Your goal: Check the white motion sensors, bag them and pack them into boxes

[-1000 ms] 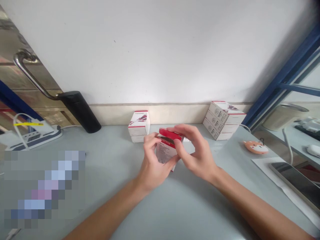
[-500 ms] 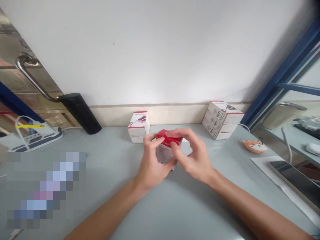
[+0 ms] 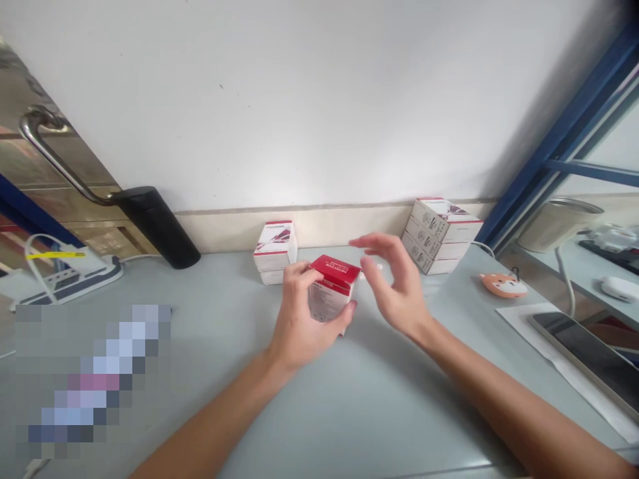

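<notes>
The left hand grips a small white cardboard carton with a red top, its fingers wrapped around the carton's left side and its fingertips at the lower front corner. The right hand is apart from it, open with curved fingers, hovering just beside the carton's right edge without touching it. The carton sits tilted in the left hand, just above the pale grey table. Its white face carries rows of small dark print, and the white lettering on the red top is too small to read. Behind the hands, near the wall, stand a stack of two white-and-red boxes and a stack of three similar boxes. Further right lie an orange fox-shaped trinket and a dark-screened tablet on a white sheet.
</notes>
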### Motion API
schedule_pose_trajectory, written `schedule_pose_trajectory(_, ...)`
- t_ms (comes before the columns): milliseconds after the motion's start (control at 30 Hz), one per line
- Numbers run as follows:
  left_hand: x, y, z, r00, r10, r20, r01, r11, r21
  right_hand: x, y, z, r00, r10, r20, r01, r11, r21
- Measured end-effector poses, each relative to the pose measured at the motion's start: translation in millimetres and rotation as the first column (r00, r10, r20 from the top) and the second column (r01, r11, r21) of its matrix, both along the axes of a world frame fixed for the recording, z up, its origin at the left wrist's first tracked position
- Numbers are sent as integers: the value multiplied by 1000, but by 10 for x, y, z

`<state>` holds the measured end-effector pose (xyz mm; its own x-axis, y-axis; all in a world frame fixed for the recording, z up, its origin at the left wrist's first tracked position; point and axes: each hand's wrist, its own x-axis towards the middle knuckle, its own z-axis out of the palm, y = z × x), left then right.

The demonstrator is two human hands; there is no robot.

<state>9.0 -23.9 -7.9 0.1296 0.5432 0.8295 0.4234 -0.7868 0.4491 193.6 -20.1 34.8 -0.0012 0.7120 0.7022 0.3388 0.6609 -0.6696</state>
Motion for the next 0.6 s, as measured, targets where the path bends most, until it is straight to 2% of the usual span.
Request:
schedule_pose_trajectory(67, -3, -5, 27, 999, 46, -4, -46, 999, 15, 135, 163, -70, 978, -149, 146, 164, 981, -101)
schedule_pose_trajectory(133, -10, 9, 40, 997, 75, 0, -75, 996, 40, 261, 324, -201, 903, -201, 381, 281, 945, -167)
schedule_pose_trajectory(233, -25, 43, 54, 995, 97, 2, -97, 993, 65, 378, 491, -422, 782, -152, 605, 307, 938, -162)
schedule_pose_trajectory(300, -31, 54, 74, 994, 108, -9, -107, 992, 63, 394, 523, -490, 762, -144, 632, 295, 945, -141)
schedule_pose_trajectory(367, -29, 46, 101, 993, 111, -26, -110, 992, 56, 372, 486, -451, 808, -174, 562, 278, 955, -104)
schedule_pose_trajectory(433, -23, 24, 125, 992, 115, -49, -112, 992, 59, 325, 386, -322, 897, -184, 403, 225, 973, -56)
schedule_pose_trajectory(467, -19, 11, 133, 991, 119, -63, -115, 991, 67, 293, 319, -242, 942, -145, 302, 163, 986, -36)
schedule_pose_trajectory(533, -10, -14, 139, 987, 133, -91, -125, 988, 89, 211, 171, -93, 988, 68, 137, -63, 997, -43)
schedule_pose_trajectory(600, -3, -30, 134, 985, 138, -109, -124, 985, 119, 111, 39, 4, 959, 282, 25, -276, 952, -134)
